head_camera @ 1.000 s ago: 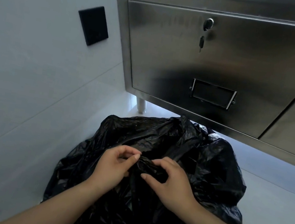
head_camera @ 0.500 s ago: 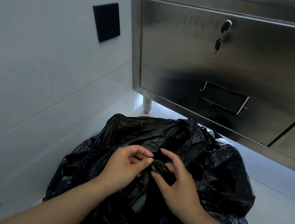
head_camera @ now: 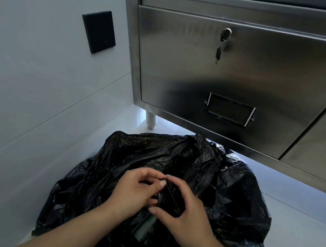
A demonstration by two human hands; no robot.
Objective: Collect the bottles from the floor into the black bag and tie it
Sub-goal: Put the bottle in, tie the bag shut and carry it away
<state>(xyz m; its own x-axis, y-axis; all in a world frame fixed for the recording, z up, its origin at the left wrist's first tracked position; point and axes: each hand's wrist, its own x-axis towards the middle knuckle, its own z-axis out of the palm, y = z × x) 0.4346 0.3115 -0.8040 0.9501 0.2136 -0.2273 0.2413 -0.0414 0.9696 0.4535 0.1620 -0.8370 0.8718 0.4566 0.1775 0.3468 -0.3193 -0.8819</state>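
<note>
**Both hands pinch the gathered top of the bag**

The bag (head_camera: 231,200) sits on the floor (head_camera: 306,205), full and crumpled, its black plastic bulging out on all sides. It lies just in front of a steel cabinet, with the wall close on its left. Its far edge reaches under the cabinet's lower rim.

At the top middle of the bag the plastic is drawn together into a dark bunch (head_camera: 171,199). The left hand (head_camera: 137,188) has its fingers curled, and thumb and forefinger pinch the upper end of the bunch. The right hand (head_camera: 189,217) curves round the bunch from the other side, fingers over the top and thumb pressed in beneath. The fingertips of the two hands nearly meet above it. Whether a knot is formed there cannot be told. Just below the hands a smooth greenish-grey shape (head_camera: 144,226) shows amid the plastic; what it is cannot be told. Both forearms come in from the bottom edge, bare.

The cabinet (head_camera: 179,65) is brushed steel and fills the upper right. Its front panel carries a round lock (head_camera: 226,33) with a key (head_camera: 218,53) hanging from it, and lower down a small label frame (head_camera: 230,110). A pale leg (head_camera: 150,120) holds the cabinet's near corner off the floor. On the wall (head_camera: 24,77), left of the cabinet, is a black square plate (head_camera: 98,31).
</note>
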